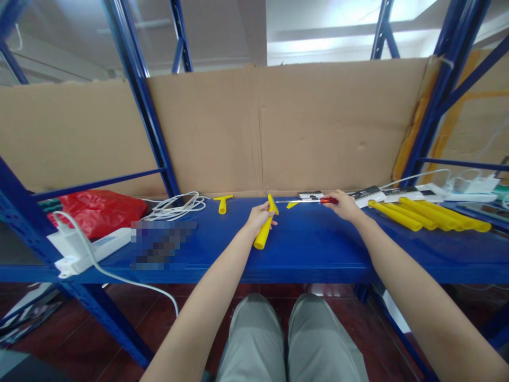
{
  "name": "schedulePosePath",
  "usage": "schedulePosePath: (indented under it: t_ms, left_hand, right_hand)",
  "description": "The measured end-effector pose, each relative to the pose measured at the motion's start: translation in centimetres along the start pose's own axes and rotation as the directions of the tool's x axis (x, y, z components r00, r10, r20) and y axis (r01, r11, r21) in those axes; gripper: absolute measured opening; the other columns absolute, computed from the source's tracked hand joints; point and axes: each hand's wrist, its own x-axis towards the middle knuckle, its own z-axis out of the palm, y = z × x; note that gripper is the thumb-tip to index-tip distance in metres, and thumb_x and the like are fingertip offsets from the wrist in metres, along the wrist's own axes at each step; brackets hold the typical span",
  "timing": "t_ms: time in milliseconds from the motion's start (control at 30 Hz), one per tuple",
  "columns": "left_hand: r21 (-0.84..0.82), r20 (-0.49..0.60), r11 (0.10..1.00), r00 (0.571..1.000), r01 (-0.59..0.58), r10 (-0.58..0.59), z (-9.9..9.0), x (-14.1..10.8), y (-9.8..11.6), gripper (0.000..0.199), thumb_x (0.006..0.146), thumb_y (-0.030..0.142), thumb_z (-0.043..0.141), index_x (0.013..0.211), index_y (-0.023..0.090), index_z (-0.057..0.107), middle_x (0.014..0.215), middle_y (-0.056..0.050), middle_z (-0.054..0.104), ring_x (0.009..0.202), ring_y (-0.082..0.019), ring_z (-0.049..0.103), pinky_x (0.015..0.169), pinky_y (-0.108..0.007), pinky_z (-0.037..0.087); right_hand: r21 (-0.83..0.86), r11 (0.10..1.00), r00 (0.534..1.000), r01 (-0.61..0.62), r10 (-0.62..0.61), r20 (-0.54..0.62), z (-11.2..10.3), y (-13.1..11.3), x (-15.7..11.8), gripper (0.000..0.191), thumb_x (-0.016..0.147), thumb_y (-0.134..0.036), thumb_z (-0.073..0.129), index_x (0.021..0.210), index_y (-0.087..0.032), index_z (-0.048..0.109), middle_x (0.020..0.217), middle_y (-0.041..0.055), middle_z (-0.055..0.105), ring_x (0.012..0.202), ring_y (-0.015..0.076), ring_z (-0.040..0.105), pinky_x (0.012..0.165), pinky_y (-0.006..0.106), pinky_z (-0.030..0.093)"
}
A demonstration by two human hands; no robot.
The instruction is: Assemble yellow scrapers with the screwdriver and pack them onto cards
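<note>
My left hand [260, 216] is closed round a yellow tube [262, 234] with a yellow T-shaped head at its upper end, held tilted above the blue shelf. My right hand [342, 205] grips the red handle of a screwdriver [328, 201]. Its metal shaft points left, and the tip is at the yellow head; whether they touch is hard to tell. Behind the shaft lies a small yellow piece [293, 205]. Further left stands another yellow T-shaped piece [222, 205].
Several yellow tubes [433, 213] lie at the right, near white boxes [369, 196] and a white charger. At the left are a coiled white cable [178, 207], a red bag [101, 212] and a power strip [99, 249]. Cardboard [318, 127] lines the back.
</note>
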Motion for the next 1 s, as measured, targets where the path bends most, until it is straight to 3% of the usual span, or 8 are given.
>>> schedulePosePath:
  t_ms: [333, 567, 833, 1000]
  left_hand:
    - [0.017, 0.021, 1.0, 1.0, -0.009, 0.008, 0.27, -0.5, 0.28, 0.064, 0.084, -0.001, 0.051, 0.144, 0.017, 0.039, 0.133, -0.016, 0.055, 0.043, -0.005, 0.059, 0.035, -0.018, 0.04]
    - [-0.004, 0.037, 1.0, 0.999, -0.02, 0.02, 0.09, 0.18, -0.25, 0.069, 0.08, 0.004, 0.062, 0.143, 0.021, 0.039, 0.13, -0.015, 0.057, 0.043, -0.006, 0.06, 0.036, -0.018, 0.042]
    - [-0.004, 0.03, 1.0, 0.999, -0.013, 0.013, 0.2, -0.13, -0.07, 0.063, 0.084, -0.001, 0.05, 0.143, 0.015, 0.039, 0.129, -0.015, 0.058, 0.043, -0.006, 0.059, 0.035, -0.018, 0.04]
    - [-0.001, 0.028, 1.0, 0.999, -0.016, 0.016, 0.08, 0.26, -0.3, 0.066, 0.082, 0.002, 0.055, 0.143, 0.02, 0.04, 0.128, -0.015, 0.06, 0.044, -0.007, 0.06, 0.037, -0.018, 0.041]
  right_hand:
    - [0.009, 1.0, 1.0, -0.008, 0.008, 0.006, 0.04, -0.13, 0.07, 0.021, 0.079, -0.027, 0.061, 0.098, -0.026, 0.07, 0.103, 0.0078, 0.068, 0.1, 0.0287, 0.06, 0.082, 0.043, 0.046]
    - [0.021, 1.0, 1.0, 0.008, -0.008, -0.002, 0.21, 0.27, 0.09, 0.02, 0.079, -0.029, 0.061, 0.096, -0.026, 0.07, 0.102, 0.0076, 0.069, 0.097, 0.0279, 0.06, 0.08, 0.043, 0.046]
    - [0.024, 1.0, 1.0, -0.006, 0.006, 0.002, 0.17, 0.2, 0.06, 0.02, 0.078, -0.029, 0.061, 0.096, -0.026, 0.07, 0.104, 0.0074, 0.068, 0.097, 0.0271, 0.06, 0.081, 0.043, 0.047]
    - [0.042, 0.999, 1.0, 0.0, 0.0, 0.016, -0.06, -0.23, 0.05, 0.02, 0.079, -0.029, 0.06, 0.095, -0.025, 0.07, 0.102, 0.0076, 0.069, 0.095, 0.0266, 0.061, 0.081, 0.042, 0.047]
